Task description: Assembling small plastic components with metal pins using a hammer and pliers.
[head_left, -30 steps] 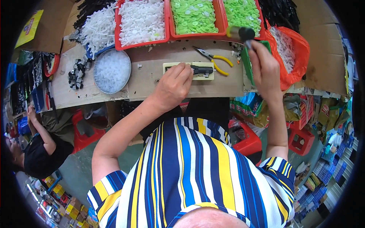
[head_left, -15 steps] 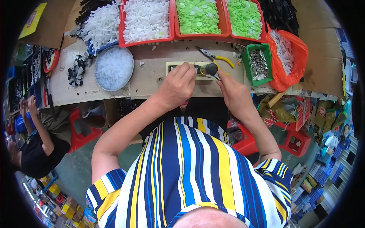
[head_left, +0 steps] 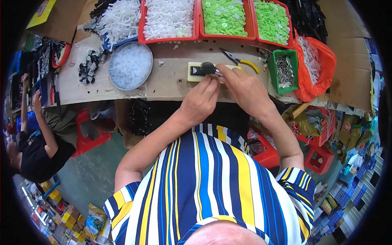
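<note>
A cream block (head_left: 194,76) lies near the front edge of the bench, with a dark slot in its top. Over it sits a round black head on a short metal shank (head_left: 208,68); its exact kind does not show. My right hand (head_left: 250,90) is closed round the shank end from the right, with the fingers pointing left. My left hand (head_left: 201,101) is just in front of the block, its fingertips pinched together below the shank. Whatever those fingertips hold is hidden. Yellow-handled pliers (head_left: 248,64) lie just beyond my right hand.
Red bins of white (head_left: 169,18) and lime-green plastic parts (head_left: 223,18) line the back. A round metal dish (head_left: 130,67) of clear pieces and black-and-silver parts (head_left: 90,67) lie left. On the right are a green tray of metal pins (head_left: 284,71) and an orange bag (head_left: 316,83). A co-worker (head_left: 43,151) sits left.
My left hand has come off the block to its front side, fingertips pinched. My right hand has swung left over the bench, and the black head now lies over the block's middle. The view shifted slightly.
</note>
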Demonstrator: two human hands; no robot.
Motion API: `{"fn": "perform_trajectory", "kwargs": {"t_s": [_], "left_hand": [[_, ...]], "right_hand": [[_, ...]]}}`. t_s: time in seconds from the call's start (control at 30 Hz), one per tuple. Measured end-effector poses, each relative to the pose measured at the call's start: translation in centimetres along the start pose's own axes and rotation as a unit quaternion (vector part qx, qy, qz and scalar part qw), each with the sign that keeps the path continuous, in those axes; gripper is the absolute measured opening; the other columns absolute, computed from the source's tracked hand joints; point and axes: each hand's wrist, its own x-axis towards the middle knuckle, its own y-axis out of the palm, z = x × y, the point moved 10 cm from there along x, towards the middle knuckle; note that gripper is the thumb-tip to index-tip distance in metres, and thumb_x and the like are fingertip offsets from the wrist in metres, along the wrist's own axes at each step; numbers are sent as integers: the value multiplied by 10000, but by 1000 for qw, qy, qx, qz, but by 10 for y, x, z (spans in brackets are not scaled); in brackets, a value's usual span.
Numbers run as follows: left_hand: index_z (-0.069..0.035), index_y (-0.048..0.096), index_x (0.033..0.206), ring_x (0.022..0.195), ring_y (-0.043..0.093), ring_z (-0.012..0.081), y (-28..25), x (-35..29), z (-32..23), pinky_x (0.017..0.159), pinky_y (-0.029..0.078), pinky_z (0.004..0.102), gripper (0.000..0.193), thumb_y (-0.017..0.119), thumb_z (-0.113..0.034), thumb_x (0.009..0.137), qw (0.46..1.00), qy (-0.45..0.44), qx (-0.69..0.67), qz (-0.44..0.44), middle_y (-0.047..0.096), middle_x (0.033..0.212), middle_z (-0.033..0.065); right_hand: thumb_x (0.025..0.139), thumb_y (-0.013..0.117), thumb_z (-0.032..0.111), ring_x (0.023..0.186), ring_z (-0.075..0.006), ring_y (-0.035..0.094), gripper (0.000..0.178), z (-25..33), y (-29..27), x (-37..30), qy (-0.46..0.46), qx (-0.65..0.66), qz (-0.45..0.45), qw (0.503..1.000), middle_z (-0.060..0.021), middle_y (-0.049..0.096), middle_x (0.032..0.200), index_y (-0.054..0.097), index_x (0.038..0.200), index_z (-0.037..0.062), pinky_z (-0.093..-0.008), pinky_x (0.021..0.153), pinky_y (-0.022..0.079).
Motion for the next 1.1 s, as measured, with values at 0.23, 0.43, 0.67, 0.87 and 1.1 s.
{"fn": "perform_trajectory", "kwargs": {"t_s": [0.23,0.43,0.67,0.87,1.1], "left_hand": [[143,627,1057,1119,603,400,-5,-5,-1,933,532,400,401,610,-23,692,999,7,-23,-37,595,1130,248],[130,659,1026,1171,595,369,-10,-10,0,972,524,378,337,610,4,717,999,25,-18,-28,605,1179,238],[107,656,1035,1114,627,365,-32,-18,19,943,534,403,283,677,85,753,997,-26,-54,-49,638,1115,205],[115,649,1068,1126,605,362,-24,2,25,915,538,399,346,615,-5,746,999,-24,-31,-32,618,1133,214],[112,652,1066,1105,614,355,-3,13,14,936,529,398,353,629,35,722,999,18,-15,-25,623,1129,210]], "right_hand": [[889,642,133,756,-356,661,372,7,9,7,3,-12,21,1000,-155,633,830,565,1248,72,-445,621,525],[925,616,144,765,-370,659,300,11,-17,3,-20,67,-77,995,-168,656,848,564,1208,58,-453,638,527],[946,606,157,764,-396,651,256,3,-32,-18,16,88,-97,991,-184,663,871,566,1178,58,-471,633,513],[903,654,95,809,-395,663,265,-11,-21,-30,40,60,-64,995,-203,668,936,590,1152,28,-461,664,532],[889,659,51,811,-387,669,304,-31,-17,-51,102,4,-35,994,-209,678,953,592,1183,11,-443,658,541]]}}
